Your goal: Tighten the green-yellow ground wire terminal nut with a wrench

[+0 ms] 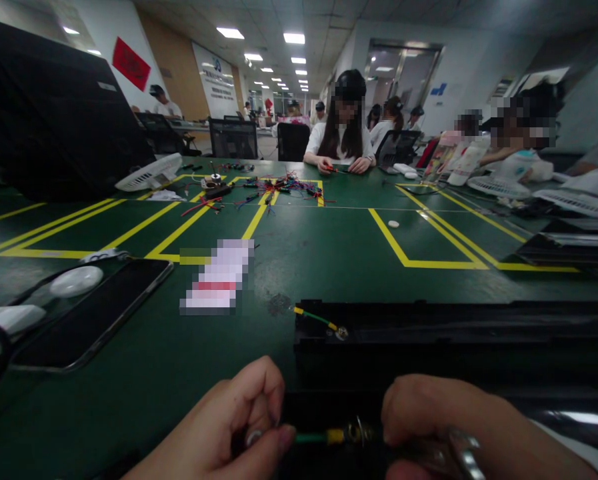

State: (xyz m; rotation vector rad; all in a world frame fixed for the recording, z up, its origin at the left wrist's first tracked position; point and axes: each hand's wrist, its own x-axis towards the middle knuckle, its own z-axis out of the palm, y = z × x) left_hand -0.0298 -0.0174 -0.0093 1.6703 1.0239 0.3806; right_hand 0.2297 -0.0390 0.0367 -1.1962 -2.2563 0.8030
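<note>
At the bottom edge my left hand (229,427) pinches a green and yellow wire (319,437) that ends in a small metal ring terminal (355,432). My right hand (443,427) is closed at the terminal's other side and grips a metal tool (463,452). Both hands rest against a long black housing (453,340) lying across the green table (319,260). A second green and yellow wire with a ring terminal (323,321) lies on the housing's top left corner.
A black phone (99,310) and white oval items (76,280) lie at the left. A heap of coloured wires (283,185) sits mid-table. A person (346,127) works opposite, others at the right. White fans (151,173) and a dark panel (53,113) stand left.
</note>
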